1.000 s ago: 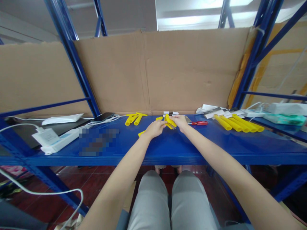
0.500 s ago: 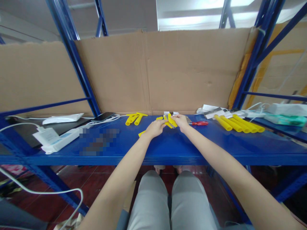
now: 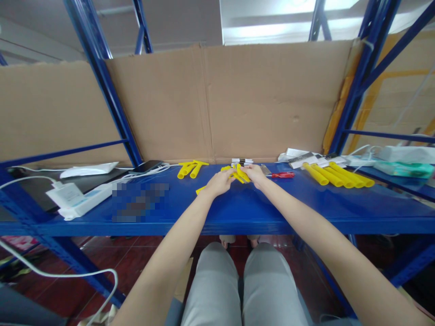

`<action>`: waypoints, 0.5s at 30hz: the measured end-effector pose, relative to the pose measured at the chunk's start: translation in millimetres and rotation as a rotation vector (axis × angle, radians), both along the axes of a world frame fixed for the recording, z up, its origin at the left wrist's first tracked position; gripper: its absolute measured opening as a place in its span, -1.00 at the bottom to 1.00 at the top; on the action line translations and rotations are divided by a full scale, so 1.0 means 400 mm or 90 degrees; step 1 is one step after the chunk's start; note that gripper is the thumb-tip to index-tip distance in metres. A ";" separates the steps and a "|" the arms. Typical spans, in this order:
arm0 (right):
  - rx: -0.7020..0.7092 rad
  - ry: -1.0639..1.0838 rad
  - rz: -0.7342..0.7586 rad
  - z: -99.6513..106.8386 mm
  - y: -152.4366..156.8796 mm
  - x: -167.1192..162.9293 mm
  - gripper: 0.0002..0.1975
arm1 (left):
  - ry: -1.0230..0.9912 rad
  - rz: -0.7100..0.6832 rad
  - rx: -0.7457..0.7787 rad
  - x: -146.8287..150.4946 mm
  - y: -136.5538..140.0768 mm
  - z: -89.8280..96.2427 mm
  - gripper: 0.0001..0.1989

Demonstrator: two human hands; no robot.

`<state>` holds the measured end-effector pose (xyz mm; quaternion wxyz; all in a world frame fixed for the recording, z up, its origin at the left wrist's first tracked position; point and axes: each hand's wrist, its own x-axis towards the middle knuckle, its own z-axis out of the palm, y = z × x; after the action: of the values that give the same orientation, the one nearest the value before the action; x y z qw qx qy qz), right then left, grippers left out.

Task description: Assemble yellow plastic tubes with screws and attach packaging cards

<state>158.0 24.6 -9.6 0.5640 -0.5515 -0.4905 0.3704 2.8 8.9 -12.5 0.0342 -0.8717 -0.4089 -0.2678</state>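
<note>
My left hand (image 3: pixel 218 184) is closed over a yellow plastic part whose long end sticks out below the wrist. My right hand (image 3: pixel 254 175) pinches a second yellow plastic part (image 3: pixel 242 174), held close against the left fingers. The two hands almost meet above the blue shelf top. Their fingers hide much of both parts, so I cannot tell their exact kind or whether they are joined. Just right of my right hand lies a red-handled screwdriver (image 3: pixel 282 175), beside a small grey flat piece (image 3: pixel 265 170).
Several yellow T-shaped parts (image 3: pixel 192 168) lie left of my hands. Yellow tubular handles with flat metal blades (image 3: pixel 343 175) rest in a row at right. A white power strip (image 3: pixel 86 201) and cables are at left. Cardboard (image 3: pixel 265 99) stands along the back.
The yellow part in my right hand has tilted and shifted slightly left. Both hands stay almost in place, and the other things lie as before.
</note>
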 end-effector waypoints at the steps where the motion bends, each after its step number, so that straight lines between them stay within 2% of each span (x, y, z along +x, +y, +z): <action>1: -0.004 -0.002 0.004 0.002 -0.004 -0.002 -0.76 | 0.004 0.006 -0.004 0.000 -0.001 -0.001 -0.67; 5: -0.018 -0.012 0.016 0.010 -0.019 -0.006 -0.73 | 0.011 0.022 -0.019 0.000 -0.001 -0.004 -0.67; 10: -0.025 -0.015 0.019 0.014 -0.027 -0.010 -0.72 | -0.003 -0.017 -0.003 0.001 0.001 -0.006 -0.57; 15: -0.042 -0.045 -0.002 0.015 -0.034 -0.022 -0.74 | 0.012 -0.022 -0.013 0.003 0.004 -0.006 -0.58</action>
<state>149.1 11.0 -3.4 0.5284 -0.5832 -0.4970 0.3656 4.2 10.7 -14.7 0.0245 -0.8813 -0.3965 -0.2560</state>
